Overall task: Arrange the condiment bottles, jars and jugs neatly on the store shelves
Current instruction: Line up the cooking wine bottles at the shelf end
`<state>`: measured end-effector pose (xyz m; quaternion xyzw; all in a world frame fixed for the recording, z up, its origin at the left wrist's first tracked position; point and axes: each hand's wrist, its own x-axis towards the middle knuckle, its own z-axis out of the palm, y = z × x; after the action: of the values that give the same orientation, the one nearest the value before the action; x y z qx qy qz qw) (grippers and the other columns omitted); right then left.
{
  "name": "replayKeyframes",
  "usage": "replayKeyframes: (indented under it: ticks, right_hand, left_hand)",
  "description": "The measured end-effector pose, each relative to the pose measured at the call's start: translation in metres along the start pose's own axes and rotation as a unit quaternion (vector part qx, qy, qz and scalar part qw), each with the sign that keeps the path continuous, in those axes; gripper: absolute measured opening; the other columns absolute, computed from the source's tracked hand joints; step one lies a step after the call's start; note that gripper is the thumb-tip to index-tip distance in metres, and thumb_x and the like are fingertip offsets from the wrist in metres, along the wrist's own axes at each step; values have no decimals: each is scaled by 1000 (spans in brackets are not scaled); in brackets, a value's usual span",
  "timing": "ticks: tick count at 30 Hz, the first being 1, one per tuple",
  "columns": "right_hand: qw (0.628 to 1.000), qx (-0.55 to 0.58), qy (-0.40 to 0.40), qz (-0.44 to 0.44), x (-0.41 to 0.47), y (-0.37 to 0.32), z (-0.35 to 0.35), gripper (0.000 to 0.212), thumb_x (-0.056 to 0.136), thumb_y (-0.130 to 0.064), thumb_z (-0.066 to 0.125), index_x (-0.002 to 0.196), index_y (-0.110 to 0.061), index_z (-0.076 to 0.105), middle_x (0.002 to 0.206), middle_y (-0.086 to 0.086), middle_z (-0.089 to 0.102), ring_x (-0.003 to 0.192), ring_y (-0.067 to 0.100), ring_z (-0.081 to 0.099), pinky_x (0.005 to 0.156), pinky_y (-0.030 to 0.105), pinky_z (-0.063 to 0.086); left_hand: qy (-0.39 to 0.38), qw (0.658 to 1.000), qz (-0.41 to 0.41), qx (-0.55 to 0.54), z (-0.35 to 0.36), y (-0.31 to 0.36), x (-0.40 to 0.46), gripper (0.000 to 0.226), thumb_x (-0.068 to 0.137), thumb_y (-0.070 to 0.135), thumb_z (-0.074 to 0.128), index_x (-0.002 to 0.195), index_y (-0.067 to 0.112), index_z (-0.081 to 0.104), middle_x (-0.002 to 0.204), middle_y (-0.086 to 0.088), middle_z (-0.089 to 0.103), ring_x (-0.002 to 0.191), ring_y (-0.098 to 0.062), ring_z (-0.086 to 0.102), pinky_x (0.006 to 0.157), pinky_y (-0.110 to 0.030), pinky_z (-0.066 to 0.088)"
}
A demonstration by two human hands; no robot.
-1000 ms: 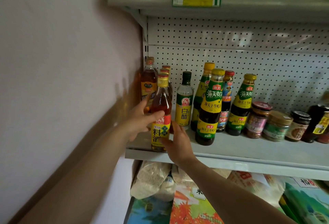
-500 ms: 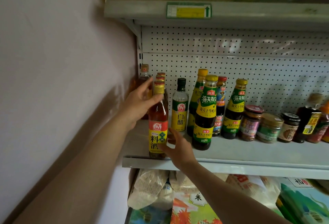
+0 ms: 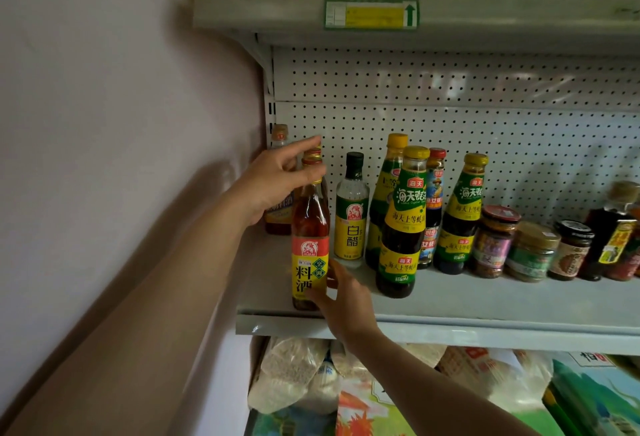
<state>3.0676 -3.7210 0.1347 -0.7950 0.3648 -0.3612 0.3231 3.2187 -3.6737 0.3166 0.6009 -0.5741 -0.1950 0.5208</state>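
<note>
Amber cooking-wine bottle (image 3: 309, 241), red-and-yellow label, upright at shelf (image 3: 485, 311) edge.

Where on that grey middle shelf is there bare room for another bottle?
The grey metal shelf is bare along its front, right of the tall dark oyster sauce bottle and before the squat glass jars. The left end is crowded with bottles and both hands.

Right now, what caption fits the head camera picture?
Both hands steady a cooking wine bottle at the shelf front.
</note>
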Motion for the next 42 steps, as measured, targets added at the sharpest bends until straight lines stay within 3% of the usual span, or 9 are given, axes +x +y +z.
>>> replayKeyframes:
  ticks: [3, 5, 7, 13, 18, 25, 35, 39, 42]
  right_hand:
    - [1000, -8, 0, 0, 6, 0, 1, 51, 88, -33, 76, 134, -26, 56, 119, -8, 70, 109, 9, 64, 93, 30, 53]
    - [1000, -8, 0, 3, 8, 2, 2, 52, 88, -32, 75, 136, -26, 55, 119, -7, 70, 109, 9, 64, 93, 29, 53]
    - [1000, -4, 4, 4, 11, 4, 4, 51, 88, -32, 75, 135, -27, 56, 119, -9, 70, 108, 8, 64, 91, 26, 52]
    - [1000, 5, 14, 8, 23, 7, 9, 49, 89, -29, 75, 135, -27, 56, 118, -9, 71, 107, 7, 64, 84, 19, 48]
    - [999, 0, 21, 31, 37, 10, 15, 55, 90, -27, 74, 140, -26, 51, 122, -6, 69, 110, 11, 65, 85, 19, 47]
    - [999, -17, 21, 48, 54, 9, 19, 52, 91, -27, 73, 139, -24, 52, 125, -3, 68, 115, 15, 64, 90, 26, 52]
    - [997, -49, 18, 63, 68, 12, 25, 57, 96, -28, 66, 148, -27, 41, 126, 0, 67, 112, 19, 66, 93, 35, 56]
    - [997, -52, 21, 55, 66, -6, 9, 41, 97, -36, 62, 134, -22, 49, 115, 0, 70, 99, 16, 69, 82, 31, 58]
    - [995, -54, 86, 0, 67, -30, -19, 31, 99, -37, 58, 123, -18, 58, 107, -1, 73, 87, 9, 70, 74, 24, 58]
  left_hand:
    - [-10, 998, 14, 62, 0, 8, 12, 51, 81, 76, 46, 131, 64, 43, 160, 7, 30, 144, -24, 31, 115, -50, 27]
    - [-32, 992, 10, 124, 1, 9, 24, 53, 93, 74, 28, 141, 55, 38, 161, 13, 25, 144, -20, 28, 111, -40, 25]
    - [-60, 979, 9, 192, 2, 7, 32, 55, 100, 65, 19, 149, 46, 33, 163, 12, 21, 148, -18, 21, 115, -38, 21]
    - [-87, 957, -16, 275, 2, 5, 47, 62, 101, 60, 13, 157, 33, 19, 165, 10, 10, 152, -19, 7, 121, -44, 9]
    - [-98, 941, -25, 323, 3, 0, 61, 64, 100, 62, 10, 158, 35, 11, 166, 11, 1, 153, -18, 0, 123, -48, 2]
    - [-86, 942, -27, 325, 4, -8, 78, 64, 100, 63, 10, 157, 36, 12, 166, 12, 1, 152, -20, 1, 121, -48, 1]
    - [-56, 970, -7, 239, 9, -27, 95, 58, 101, 62, 19, 154, 39, 23, 165, 16, 3, 152, -21, 8, 113, -40, 13]
    - [-40, 984, 25, 172, 12, -31, 90, 56, 99, 62, 26, 153, 49, 17, 165, 11, 6, 151, -21, 10, 109, -35, 14]
    - [15, 997, 26, 73, 13, -37, 74, 70, 85, 75, 34, 148, 60, 6, 165, 11, 7, 142, -12, 13, 112, -45, 21]
